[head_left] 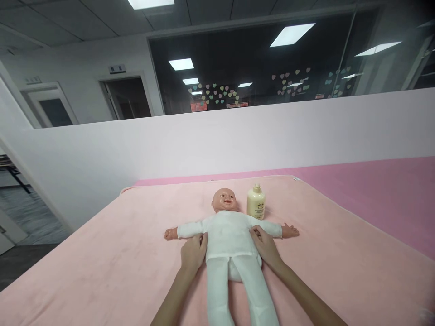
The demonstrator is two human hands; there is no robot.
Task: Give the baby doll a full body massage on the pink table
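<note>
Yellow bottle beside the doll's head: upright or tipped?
Upright: the yellow bottle stands on the pink blanket, its narrow top pointing up.

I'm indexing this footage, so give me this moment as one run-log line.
doll: face up, arms spread, on blanket; left hand: at doll's side; right hand: at doll's other side; bottle: upright beside doll's head

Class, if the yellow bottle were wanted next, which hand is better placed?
Right, probably. The right hand is on the side of the doll nearer the yellow bottle, with one white sleeve between them. The left hand is across the doll, farther from the bottle.
</note>
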